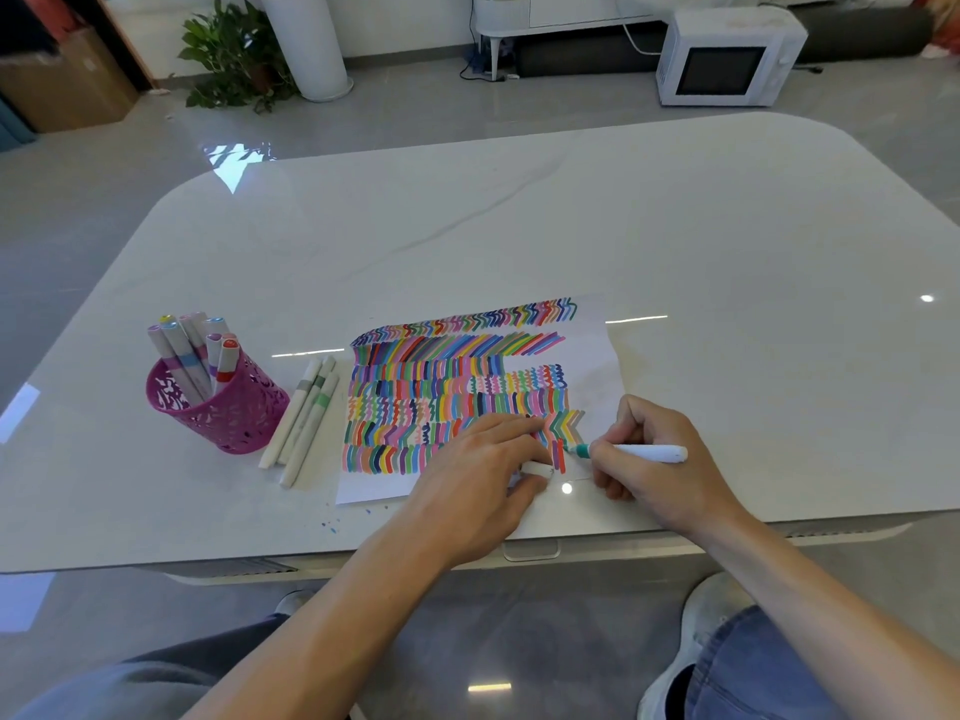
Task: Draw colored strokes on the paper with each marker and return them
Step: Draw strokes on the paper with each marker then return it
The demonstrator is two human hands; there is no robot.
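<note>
A white sheet of paper (597, 366) covered in rows of coloured strokes lies on the table near the front edge. My right hand (649, 459) grips a white marker with a teal tip (644, 452), its tip touching the paper at the right end of the lowest row. My left hand (483, 475) rests on the paper and pinches a small white marker cap (537, 469) between its fingers. A pink perforated pen cup (228, 413) with several markers stands to the left of the paper. Three white markers (304, 418) lie flat between cup and paper.
The white glossy table (519, 226) has a rounded edge close to my body. Small blue ink specks (332, 526) mark the table near the paper's lower left corner. On the floor beyond stand a white microwave (727, 57), a potted plant (234, 54) and a cardboard box (67, 80).
</note>
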